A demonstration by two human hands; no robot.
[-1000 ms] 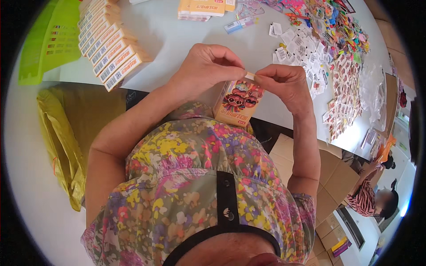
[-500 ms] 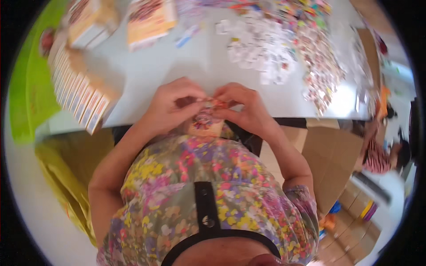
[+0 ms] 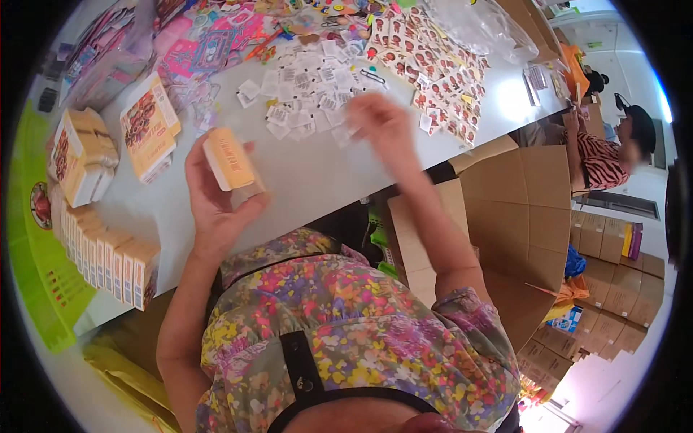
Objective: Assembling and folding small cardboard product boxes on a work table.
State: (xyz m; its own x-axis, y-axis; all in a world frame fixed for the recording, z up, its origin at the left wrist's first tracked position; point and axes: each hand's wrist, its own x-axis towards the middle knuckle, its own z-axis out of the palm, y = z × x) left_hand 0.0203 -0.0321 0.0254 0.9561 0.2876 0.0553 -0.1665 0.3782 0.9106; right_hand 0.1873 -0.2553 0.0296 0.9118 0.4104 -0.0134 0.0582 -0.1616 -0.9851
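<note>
A small yellow-orange cardboard box is gripped in my left hand, raised over the table with fingers and thumb on its sides. My right hand is to the right, over the edge of a loose heap of small white packets. Motion smears its fingers, so I cannot make out whether they hold anything. Just right of the heap lie many small cards with a red-brown figure.
A row of narrow boxes and stacks of flat boxes stand at left, beside a green basket. Colourful trinkets cover the back. An open carton is at right; another person sits beyond.
My hands have separated from in front of my body. The left has carried the box left and up; the right has moved out toward the white packets. The view has turned.
</note>
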